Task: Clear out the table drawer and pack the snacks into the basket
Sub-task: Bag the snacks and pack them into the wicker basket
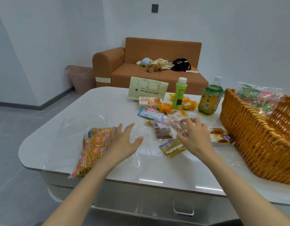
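The wicker basket [248, 134] stands at the table's right end with a clear bag of colourful snacks [258, 97] inside it. My left hand [123, 141] hovers open beside a clear bag of orange stick snacks [92, 149]. My right hand [193, 134] pinches a clear packet of pink snacks [175, 123] above a packet of brown bars [162, 131]. A yellow-green sachet [172, 147], a biscuit box [221, 137], a blue wrapper [150, 115] and orange sweets [167, 107] lie around. The drawer front with its clear handle [183, 207] looks closed.
A green bottle [179, 93] and a tea bottle [209, 98] stand at the back of the white table [85, 111], beside a cream paper bag [147, 88] and a small cookie box [150, 101]. Behind are a brown sofa [157, 51] and a pink bin [81, 79].
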Demonstrator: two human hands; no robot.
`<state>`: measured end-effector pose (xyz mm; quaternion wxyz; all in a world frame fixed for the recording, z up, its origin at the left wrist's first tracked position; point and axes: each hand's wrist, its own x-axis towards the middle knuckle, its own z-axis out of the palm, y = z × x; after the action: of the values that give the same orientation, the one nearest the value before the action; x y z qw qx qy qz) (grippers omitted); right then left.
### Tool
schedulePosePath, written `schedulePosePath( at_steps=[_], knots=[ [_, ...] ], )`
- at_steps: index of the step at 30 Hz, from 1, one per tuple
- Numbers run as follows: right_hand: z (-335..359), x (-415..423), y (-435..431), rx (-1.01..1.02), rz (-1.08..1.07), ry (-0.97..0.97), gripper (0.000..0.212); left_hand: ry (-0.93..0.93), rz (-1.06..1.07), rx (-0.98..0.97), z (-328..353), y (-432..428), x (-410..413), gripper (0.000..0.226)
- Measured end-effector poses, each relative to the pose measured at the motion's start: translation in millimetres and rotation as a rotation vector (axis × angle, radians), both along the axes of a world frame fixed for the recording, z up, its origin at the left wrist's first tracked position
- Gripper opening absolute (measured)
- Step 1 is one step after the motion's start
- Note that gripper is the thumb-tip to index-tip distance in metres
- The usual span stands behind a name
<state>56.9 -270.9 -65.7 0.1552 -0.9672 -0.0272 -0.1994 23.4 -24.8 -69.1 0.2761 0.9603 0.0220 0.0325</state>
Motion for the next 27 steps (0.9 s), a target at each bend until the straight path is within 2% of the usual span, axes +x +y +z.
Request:
schedulePosePath(
  at_steps=[3,6,10,13,18,24,27],
  knots=[
    [-8.6,9.6,-32.6,-0.043,-0.159,0.061,0.043,0.069,-0.085,-0.052,-1.3,-20.3,3.9,0.075],
    [-19.3,13.8,-56.6,-0.072,-0.177,0.138,0.041,0.128,-0.094,0.042,-1.6,-32.6,6.6,0.082],
    [-20.7,11.2,-61.0,-0.063,-0.051,0.064,0.038,0.164,-0.073,0.171,-4.8,-37.7,12.0,0.077],
    [-21.8,5.6,-44.3,-0.102,0.127,0.019,0.044,0.147,-0.049,0.103,-4.1,-37.9,15.6,0.074],
    [-27.7,6.2,-1.2,-0.015,0.310,0.211,0.044,0.097,-0.035,-0.042,-3.2,-35.4,13.7,0.078],
    [-43.6,35.3,24.5,0.164,0.153,0.460,0.053,0.123,-0.114,-0.092,0.4,-30.6,4.9,0.071],
    [-50.5,50.6,32.9,0.199,0.022,0.434,0.059,0.161,-0.161,-0.093,0.3,-24.6,6.2,0.065]
  ],
)
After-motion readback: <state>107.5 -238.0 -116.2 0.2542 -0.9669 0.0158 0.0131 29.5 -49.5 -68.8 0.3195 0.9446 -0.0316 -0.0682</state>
